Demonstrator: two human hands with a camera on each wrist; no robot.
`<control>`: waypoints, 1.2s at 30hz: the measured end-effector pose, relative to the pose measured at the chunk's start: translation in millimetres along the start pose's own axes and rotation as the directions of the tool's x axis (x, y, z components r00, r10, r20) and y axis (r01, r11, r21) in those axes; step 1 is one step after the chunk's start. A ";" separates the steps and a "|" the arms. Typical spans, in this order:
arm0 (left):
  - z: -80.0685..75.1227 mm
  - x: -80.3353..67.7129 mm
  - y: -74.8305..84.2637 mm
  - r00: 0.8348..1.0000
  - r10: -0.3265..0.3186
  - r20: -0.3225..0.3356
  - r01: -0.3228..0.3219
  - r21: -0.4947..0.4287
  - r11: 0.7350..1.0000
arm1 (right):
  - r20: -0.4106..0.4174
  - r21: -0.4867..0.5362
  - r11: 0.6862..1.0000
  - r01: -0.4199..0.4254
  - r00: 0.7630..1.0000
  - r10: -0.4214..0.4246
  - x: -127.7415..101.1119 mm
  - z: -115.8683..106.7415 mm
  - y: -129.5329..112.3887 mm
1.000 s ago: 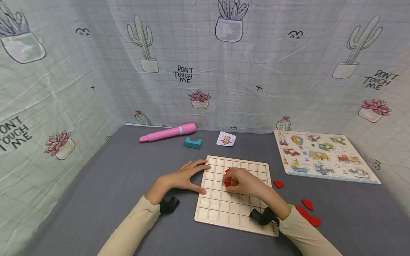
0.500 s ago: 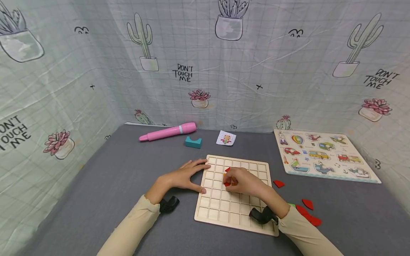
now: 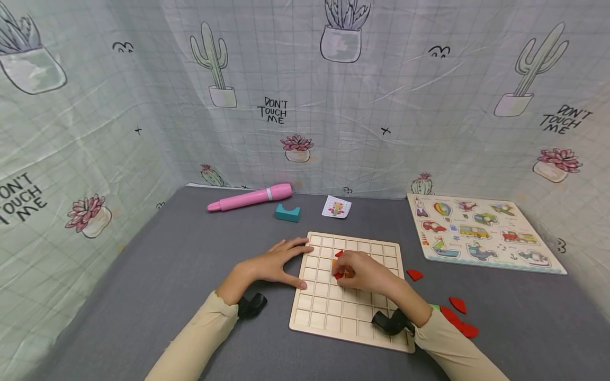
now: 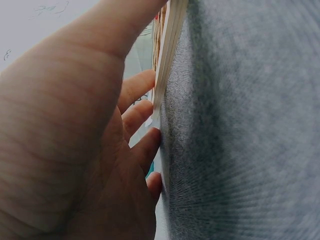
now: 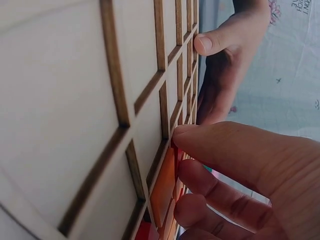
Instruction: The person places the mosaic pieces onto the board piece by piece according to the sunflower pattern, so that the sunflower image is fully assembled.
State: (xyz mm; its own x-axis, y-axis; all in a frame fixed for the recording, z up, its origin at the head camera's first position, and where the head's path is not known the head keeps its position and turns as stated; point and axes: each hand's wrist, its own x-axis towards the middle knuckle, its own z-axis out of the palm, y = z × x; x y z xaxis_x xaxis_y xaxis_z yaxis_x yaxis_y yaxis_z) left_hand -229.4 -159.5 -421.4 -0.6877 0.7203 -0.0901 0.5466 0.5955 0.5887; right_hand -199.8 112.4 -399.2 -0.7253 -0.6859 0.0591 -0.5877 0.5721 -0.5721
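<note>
At the lower centre of the frame lies the wooden grid board. The left hand rests spread on its left edge, while the right hand curls its fingertips onto an orange tile seated in a cell.

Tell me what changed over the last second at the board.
Almost nothing. The right hand shifted its fingers slightly on the red and orange pieces in the grid, without lifting them. The left hand stays flat on the board edge. The loose red pieces, pen and teal block have not moved.
</note>
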 end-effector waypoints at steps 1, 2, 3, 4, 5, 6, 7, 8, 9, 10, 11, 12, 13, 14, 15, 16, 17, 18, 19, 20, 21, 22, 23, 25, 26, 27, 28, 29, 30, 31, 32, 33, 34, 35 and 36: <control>0.0 0.1 0.0 1.000 0.001 -0.001 -0.001 0.000 1.000 | 0.001 -0.002 1.000 0.001 1.000 -0.001 -0.1 0.0 0.2; 0.1 0.1 0.1 1.000 0.000 0.000 0.000 0.000 1.000 | 0.002 -0.004 1.000 0.002 1.000 -0.002 -0.2 0.0 0.5; 0.1 0.1 0.1 1.000 0.000 0.001 0.000 0.000 1.000 | 0.003 -0.006 1.000 0.005 1.000 -0.005 -0.2 0.1 0.7; 0.0 0.0 0.2 1.000 -0.001 0.001 0.001 -0.002 1.000 | 0.004 -0.007 1.000 0.010 1.000 -0.010 -0.1 0.4 1.0; -0.1 -0.1 0.4 1.000 -0.002 0.001 0.002 -0.004 1.000 | 0.005 -0.008 1.000 0.013 1.000 -0.013 0.0 0.5 1.3; -0.2 -0.3 0.6 1.000 -0.003 0.001 0.003 -0.007 1.000 | 0.006 -0.008 1.000 0.019 1.000 -0.019 0.1 0.6 1.4; -0.1 -0.3 1.0 1.000 -0.004 0.001 0.004 -0.009 1.000 | 0.006 -0.007 1.000 0.023 1.000 -0.023 -0.4 0.7 1.6; 0.0 -0.3 1.3 1.000 -0.005 0.002 0.005 -0.011 1.000 | 0.004 -0.008 1.000 0.027 1.000 -0.027 -1.0 0.8 1.8; 0.1 -0.3 1.6 1.000 -0.005 0.002 0.005 -0.015 1.000 | 0.003 -0.009 0.999 0.031 1.000 -0.031 -1.7 0.8 1.8; 0.2 -0.2 1.9 1.000 -0.005 0.001 0.005 -0.017 1.000 | 0.000 -0.010 0.999 0.033 0.999 -0.033 -2.6 0.6 1.7; 0.2 -0.2 2.1 1.000 -0.005 0.000 0.005 -0.018 1.000 | -0.003 -0.010 0.999 0.031 0.999 -0.031 -3.7 0.4 1.5; 0.4 -0.1 2.1 1.000 -0.004 0.000 0.004 -0.016 1.000 | -0.008 -0.010 1.000 0.029 1.000 -0.030 -5.0 0.0 1.0; 0.6 0.0 2.0 1.000 -0.003 -0.001 0.003 -0.014 1.000 | -0.013 -0.015 0.999 0.033 0.999 -0.033 -6.4 -0.5 0.9; 0.6 -0.1 2.1 1.000 -0.002 -0.003 0.002 -0.014 1.000 | -0.018 -0.015 0.999 0.030 0.999 -0.031 -7.6 -1.0 0.6; 0.6 -0.1 2.0 1.000 -0.003 -0.004 0.003 -0.013 1.000 | -0.023 -0.020 0.999 0.028 0.999 -0.029 -8.9 -1.8 0.2; 0.6 -0.4 2.1 1.000 -0.004 -0.006 0.004 -0.013 1.000 | -0.030 -0.023 0.999 0.026 0.999 -0.027 -10.1 -2.5 -0.1; 0.4 -0.6 2.3 1.000 -0.005 -0.007 0.005 -0.016 1.000 | -0.035 -0.024 0.999 0.023 0.999 -0.024 -11.4 -3.3 -0.4; 0.3 -0.7 2.3 1.000 -0.007 -0.008 0.007 -0.015 1.000 | -0.042 -0.030 0.999 0.028 0.999 -0.030 -12.6 -4.4 -0.3; 0.1 -0.7 2.4 1.000 -0.009 -0.008 0.009 -0.018 1.000 | -0.046 -0.031 0.999 0.028 0.999 -0.029 -14.0 -5.2 -0.2; -0.1 -0.8 2.4 1.000 -0.012 -0.008 0.012 -0.020 1.000 | -0.048 -0.030 0.999 0.021 0.999 -0.022 -15.6 -5.9 -0.1; -0.2 -0.7 2.3 1.000 -0.016 -0.006 0.016 -0.021 1.000 | -0.049 -0.032 0.999 0.018 0.999 -0.019 -17.4 -6.7 0.4; -0.2 -0.7 2.2 1.000 -0.019 -0.004 0.019 -0.022 1.000 | -0.050 -0.030 0.999 0.014 0.999 -0.016 -19.6 -7.1 1.1; 0.0 -0.5 1.9 1.000 -0.024 -0.002 0.024 -0.021 0.999 | -0.050 -0.028 1.000 0.009 0.999 -0.011 -22.1 -7.6 1.7; 0.3 -0.6 1.5 1.000 -0.028 0.000 0.028 -0.019 0.999 | -0.055 -0.021 1.000 -0.008 0.998 0.007 -27.8 -8.2 3.9; 0.4 -0.7 1.3 1.000 -0.028 0.001 0.028 -0.018 0.999 | -0.061 -0.022 1.000 -0.014 0.998 0.012 -31.1 -8.7 5.0; 0.4 -0.8 1.1 1.000 -0.028 0.001 0.028 -0.019 0.999 | -0.065 -0.016 1.000 -0.020 0.998 0.019 -34.6 -9.3 6.1; 0.5 -0.7 0.7 1.000 -0.026 0.002 0.026 -0.018 1.000 | -0.072 -0.012 1.000 -0.022 0.997 0.021 -38.3 -9.9 7.7; 0.3 -0.9 0.7 1.000 -0.023 0.003 0.023 -0.017 1.000 | -0.079 -0.003 1.000 -0.027 0.997 0.026 -42.0 -10.6 9.1; 0.1 -1.1 0.7 1.000 -0.015 0.001 0.015 -0.018 1.000 | -0.084 0.005 1.000 -0.028 0.996 0.028 -45.9 -11.4 10.7; 0.1 -1.2 0.6 1.000 -0.011 0.000 0.011 -0.018 1.000 | -0.086 0.013 1.000 -0.024 0.996 0.025 -50.0 -12.4 12.0; -0.3 -1.3 0.8 1.000 -0.010 0.002 0.010 -0.017 1.000 | -0.084 0.021 0.999 -0.028 0.996 0.030 -54.3 -13.6 13.0; -0.4 -1.2 0.7 1.000 -0.009 0.004 0.009 -0.015 1.000 | -0.083 0.030 0.999 -0.030 0.996 0.032 -58.8 -14.7 14.4; -0.5 -1.3 1.0 1.000 -0.008 0.003 0.008 -0.015 1.000 | -0.082 0.036 0.999 -0.034 0.996 0.037 -63.3 -15.9 15.4; -0.7 -1.1 1.4 1.000 -0.007 0.002 0.007 -0.016 1.000 | -0.079 0.039 0.998 -0.042 0.996 0.045 -68.0 -17.3 16.2; -0.7 -0.9 1.6 1.000 -0.009 0.002 0.009 -0.017 1.000 | -0.074 0.040 0.998 -0.048 0.996 0.051 -72.9 -18.9 17.0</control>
State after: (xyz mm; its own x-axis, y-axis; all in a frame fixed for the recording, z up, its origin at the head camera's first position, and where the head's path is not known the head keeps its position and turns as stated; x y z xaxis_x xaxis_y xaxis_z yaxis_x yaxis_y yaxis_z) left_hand -228.2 -159.4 -419.8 -0.6915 0.7158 -0.0967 0.5323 0.5955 0.6018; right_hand -163.7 180.6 -397.8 -0.7788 -0.6207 0.0899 -0.5371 0.5859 -0.6068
